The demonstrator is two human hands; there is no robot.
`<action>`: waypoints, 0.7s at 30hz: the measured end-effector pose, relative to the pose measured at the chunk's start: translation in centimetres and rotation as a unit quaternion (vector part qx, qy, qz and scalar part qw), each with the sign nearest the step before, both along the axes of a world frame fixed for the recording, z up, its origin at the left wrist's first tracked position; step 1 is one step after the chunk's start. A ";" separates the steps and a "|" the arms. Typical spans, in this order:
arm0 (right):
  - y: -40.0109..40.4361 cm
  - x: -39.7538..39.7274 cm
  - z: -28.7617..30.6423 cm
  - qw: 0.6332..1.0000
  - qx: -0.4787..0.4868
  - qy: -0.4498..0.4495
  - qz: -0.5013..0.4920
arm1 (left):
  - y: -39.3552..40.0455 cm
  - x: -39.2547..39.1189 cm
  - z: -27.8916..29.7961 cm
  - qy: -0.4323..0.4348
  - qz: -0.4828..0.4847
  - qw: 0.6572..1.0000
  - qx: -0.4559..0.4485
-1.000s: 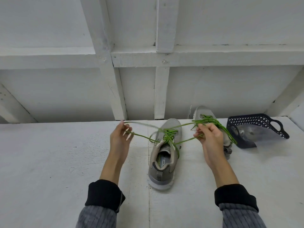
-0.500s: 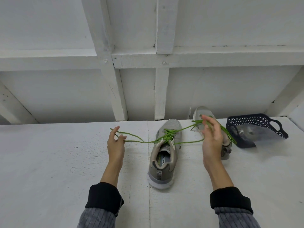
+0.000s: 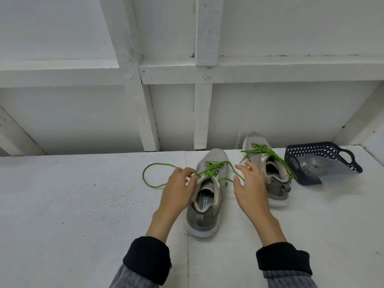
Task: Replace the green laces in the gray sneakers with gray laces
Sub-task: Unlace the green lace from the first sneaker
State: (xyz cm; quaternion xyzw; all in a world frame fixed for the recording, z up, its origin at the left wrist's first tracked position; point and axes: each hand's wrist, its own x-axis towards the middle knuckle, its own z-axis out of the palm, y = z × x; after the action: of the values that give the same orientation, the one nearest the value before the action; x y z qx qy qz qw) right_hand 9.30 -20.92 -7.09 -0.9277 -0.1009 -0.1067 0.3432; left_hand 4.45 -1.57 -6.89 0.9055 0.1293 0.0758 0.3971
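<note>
The task looks barely begun: the near gray sneaker (image 3: pixel 204 196), lying on the worktop (image 3: pixel 83 204) between the two hands, has its green lace (image 3: pixel 209 170) untied but threaded through the eyelets, one loose end looping out beyond the left hand (image 3: pixel 179 187). That hand's fingertips are at the sneaker's collar by the lace, though whether they pinch it I cannot tell, while the right hand (image 3: pixel 248 185) hovers spread and holds nothing. Past the right hand, the far gray sneaker (image 3: pixel 268 169) keeps its own green lace (image 3: pixel 268 153), and no gray laces show, unless they lie in the dark basket (image 3: pixel 324 159) beyond it.
</note>
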 end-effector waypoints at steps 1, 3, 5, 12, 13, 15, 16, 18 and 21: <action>0.2 -0.2 0.0 1.000 0.023 -0.002 0.007 | -0.3 0.1 0.1 -0.022 -0.014 0.999 -0.032; 1.0 -0.6 0.0 0.997 0.066 0.014 0.037 | -0.8 -0.1 0.3 -0.043 -0.023 0.994 -0.094; 1.9 -0.8 -0.4 0.992 0.095 0.042 0.069 | -0.9 0.0 -0.1 -0.036 -0.037 0.991 -0.123; 2.7 1.6 -2.1 0.985 0.126 0.080 0.091 | -0.7 -0.5 -0.7 -0.083 0.008 0.989 -0.122; 2.7 2.1 -2.0 0.984 0.122 0.085 0.097 | -0.7 -0.8 -0.8 -0.092 0.019 0.988 -0.123; 3.1 2.8 -1.7 0.985 0.087 0.098 0.108 | -0.8 -1.2 -1.2 -0.109 0.036 0.987 -0.114; 3.4 3.2 -1.7 0.985 0.061 0.107 0.117 | -0.9 -1.5 -1.3 -0.116 0.041 0.986 -0.110; 4.3 3.6 -1.8 0.984 0.019 0.123 0.130 | -1.0 -1.7 -1.6 -0.129 0.050 0.983 -0.123; 5.1 4.3 -2.0 0.985 -0.012 0.127 0.120 | -1.0 -1.7 -1.8 -0.131 0.045 0.981 -0.132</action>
State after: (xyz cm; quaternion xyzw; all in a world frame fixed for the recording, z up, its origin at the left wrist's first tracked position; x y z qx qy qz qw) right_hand 13.57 -15.78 -9.06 -0.9189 -0.1686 0.0552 0.3524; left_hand 2.78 -2.55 -8.68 0.8204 0.1257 0.1939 0.5231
